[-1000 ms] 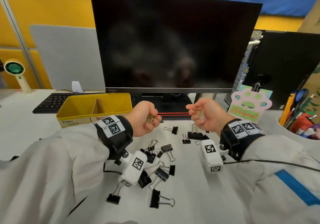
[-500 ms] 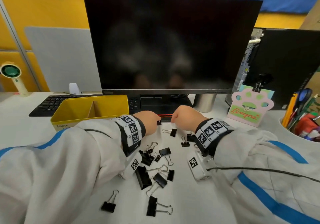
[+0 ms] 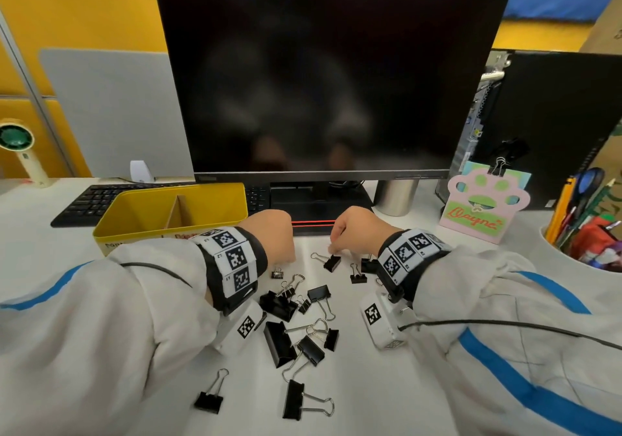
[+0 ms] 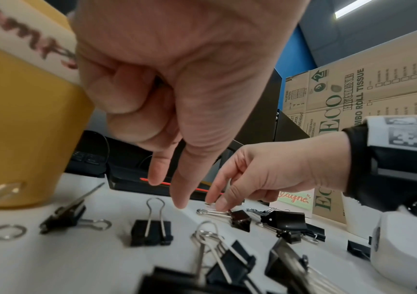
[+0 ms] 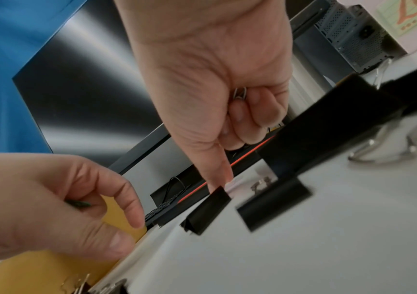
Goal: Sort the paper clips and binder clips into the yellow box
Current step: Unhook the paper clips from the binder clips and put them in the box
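Observation:
Black binder clips (image 3: 296, 338) of several sizes lie scattered on the white desk (image 3: 353, 395). The yellow box (image 3: 215, 200), split by a divider, stands at the back left. My left hand (image 3: 276, 237) hovers low beside the box, its fingers curled over a green paper clip (image 5: 79, 203), thumb and forefinger pointing down (image 4: 172, 189). My right hand (image 3: 336, 247) keeps a silver paper clip (image 5: 240, 93) in its curled fingers. Its fingertips (image 5: 218, 179) touch the desk next to a small binder clip (image 3: 331, 262).
A dark monitor (image 3: 323, 78) and its base with a red stripe (image 3: 313, 223) stand just behind the hands. A keyboard (image 3: 87, 200) lies behind the box. A paw-shaped card (image 3: 484, 206) and a pen pot (image 3: 585, 233) are at the right.
Both hands dropped from a raised position in front of the monitor down to the desk and moved closer together. They still hold their paper clips.

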